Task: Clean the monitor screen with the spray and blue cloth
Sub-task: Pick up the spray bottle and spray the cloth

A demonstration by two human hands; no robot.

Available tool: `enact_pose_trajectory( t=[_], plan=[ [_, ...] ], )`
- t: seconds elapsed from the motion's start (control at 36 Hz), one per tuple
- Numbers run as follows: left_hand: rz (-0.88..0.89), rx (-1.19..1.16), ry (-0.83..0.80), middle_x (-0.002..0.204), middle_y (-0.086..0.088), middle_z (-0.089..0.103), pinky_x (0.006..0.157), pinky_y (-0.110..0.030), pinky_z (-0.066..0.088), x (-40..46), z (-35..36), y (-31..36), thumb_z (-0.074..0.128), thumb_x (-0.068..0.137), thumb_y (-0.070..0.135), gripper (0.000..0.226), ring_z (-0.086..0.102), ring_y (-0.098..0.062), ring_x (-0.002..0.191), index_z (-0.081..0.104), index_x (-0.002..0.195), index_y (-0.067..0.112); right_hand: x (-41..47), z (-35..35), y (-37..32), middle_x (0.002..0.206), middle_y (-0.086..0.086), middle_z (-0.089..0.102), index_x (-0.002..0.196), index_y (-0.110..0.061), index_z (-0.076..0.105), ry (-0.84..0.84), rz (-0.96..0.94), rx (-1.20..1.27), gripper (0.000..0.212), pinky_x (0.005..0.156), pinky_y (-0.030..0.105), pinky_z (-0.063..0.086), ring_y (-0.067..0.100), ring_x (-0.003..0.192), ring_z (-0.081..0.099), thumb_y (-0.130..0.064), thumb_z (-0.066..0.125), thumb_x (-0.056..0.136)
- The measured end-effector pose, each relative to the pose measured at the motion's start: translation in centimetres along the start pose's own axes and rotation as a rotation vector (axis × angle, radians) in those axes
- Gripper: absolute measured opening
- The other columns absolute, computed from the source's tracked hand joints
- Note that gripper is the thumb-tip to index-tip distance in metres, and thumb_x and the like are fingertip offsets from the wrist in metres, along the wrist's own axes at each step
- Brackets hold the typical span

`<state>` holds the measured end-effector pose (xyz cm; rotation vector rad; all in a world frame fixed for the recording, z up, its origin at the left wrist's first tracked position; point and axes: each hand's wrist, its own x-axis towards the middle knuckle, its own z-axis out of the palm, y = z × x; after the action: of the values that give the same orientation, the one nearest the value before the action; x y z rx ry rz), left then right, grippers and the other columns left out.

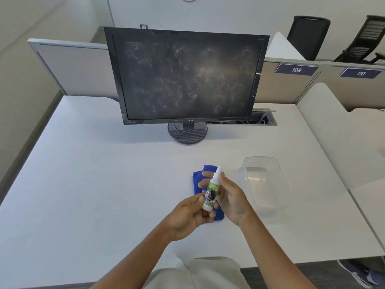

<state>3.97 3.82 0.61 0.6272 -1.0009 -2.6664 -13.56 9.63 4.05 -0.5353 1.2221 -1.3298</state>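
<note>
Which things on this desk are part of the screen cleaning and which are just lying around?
For the job: monitor, smudged; spray bottle, held by left hand and right hand; blue cloth under them.

Lying about: clear plastic tub; office chairs behind the partition.

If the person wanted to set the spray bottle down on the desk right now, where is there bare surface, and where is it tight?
Bare desk runs wide left of the blue cloth and monitor base. A bare strip also lies between that base and the cloth. It is tight at centre-right: both hands, left and right, hold the spray bottle over the cloth, with the clear plastic container close beside.
</note>
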Motion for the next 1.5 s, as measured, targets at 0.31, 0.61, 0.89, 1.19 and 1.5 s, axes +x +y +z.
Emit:
enact_pose_trajectory(
  t=[0.31, 0.61, 0.89, 1.19, 1.5],
  plan=[
    [-0.01, 0.871, 0.466, 0.125, 0.005, 0.071, 0.086, -0.014, 0.055, 1.6, -0.7, -2.0, 0.053, 0.111, 0.014, 0.028, 0.068, -0.014, 0.106, 0.07, 0.13, 0.023, 0.0, -1.4, 0.8, 0.088, 0.01, 0.057, 0.105, -0.014, 0.063, 0.198, -0.002, 0.055, 0.041, 0.066, 0.04, 0.055, 0.029, 0.071, 0.059, -0.055, 0.062, 0.105],
    [-0.05, 1.16, 0.494, 0.134, 0.005, 0.064, 0.09, -0.016, 0.048, 1.6, -3.9, -4.6, 0.063, 0.107, 0.024, 0.029, 0.064, -0.008, 0.101, 0.066, 0.136, 0.024, -0.7, -2.6, 3.9, 0.062, 0.005, 0.053, 0.061, -0.02, 0.056, 0.556, 0.407, -0.129, 0.075, 0.044, 0.026, 0.03, 0.017, 0.045, 0.038, -0.091, 0.058, 0.084],
    [-0.072, 1.175, 0.538, 0.129, 0.01, 0.063, 0.097, -0.025, 0.054, 1.0, -5.1, -4.8, 0.063, 0.107, 0.028, 0.029, 0.066, -0.011, 0.105, 0.066, 0.135, 0.027, -0.4, -2.7, 5.5, 0.059, 0.004, 0.042, 0.064, -0.02, 0.046, 0.647, 0.357, -0.153, 0.046, 0.043, 0.027, 0.022, 0.017, 0.043, 0.027, -0.063, 0.057, 0.077],
    [-0.071, 1.168, 0.537, 0.132, 0.008, 0.064, 0.089, -0.02, 0.052, 1.0, -4.9, -4.5, 0.062, 0.107, 0.027, 0.031, 0.067, -0.009, 0.1, 0.066, 0.137, 0.025, 0.7, -3.1, 4.4, 0.055, 0.008, 0.044, 0.057, -0.018, 0.051, 0.55, 0.332, -0.054, 0.064, 0.042, 0.027, 0.024, 0.021, 0.041, 0.031, -0.078, 0.06, 0.08],
    [-0.076, 1.159, 0.551, 0.131, 0.008, 0.065, 0.087, -0.018, 0.047, 1.2, -4.8, -4.2, 0.063, 0.107, 0.027, 0.03, 0.066, -0.009, 0.101, 0.066, 0.137, 0.025, 1.0, -2.1, 4.6, 0.058, 0.009, 0.044, 0.063, -0.018, 0.051, 0.537, 0.344, 0.0, 0.053, 0.048, 0.028, 0.025, 0.021, 0.043, 0.031, -0.068, 0.061, 0.076]
  ],
)
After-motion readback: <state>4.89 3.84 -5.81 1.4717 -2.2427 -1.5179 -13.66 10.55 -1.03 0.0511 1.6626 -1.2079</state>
